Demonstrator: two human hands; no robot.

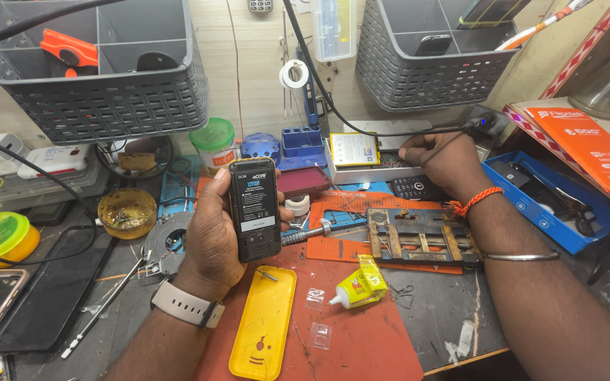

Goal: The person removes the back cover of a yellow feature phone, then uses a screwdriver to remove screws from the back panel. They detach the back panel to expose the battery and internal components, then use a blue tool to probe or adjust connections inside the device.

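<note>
The left hand point(210, 236) is wrapped around a small black phone point(254, 208) and holds it up with its open back facing the camera. A black battery sits inside the phone. The phone is above the red mat point(361, 339) on the surface, near the middle of the view. A pale watch point(186, 305) is on the left wrist.

The right hand point(440, 161) reaches far back, toward the wall. Its fingers are curled tight around a thin black cable point(383, 132). An orange string and a silver ring are on that wrist.

A yellow phone cover point(264, 333) lies flat on the red mat, just below the left hand. A small yellow glue tube point(358, 288) lies beside it, to the right. A dark metal holder point(421, 236) sits under the right arm. A flat black phone point(51, 289) lies at the left. Two grey baskets point(107, 92) hang on the wall.
</note>
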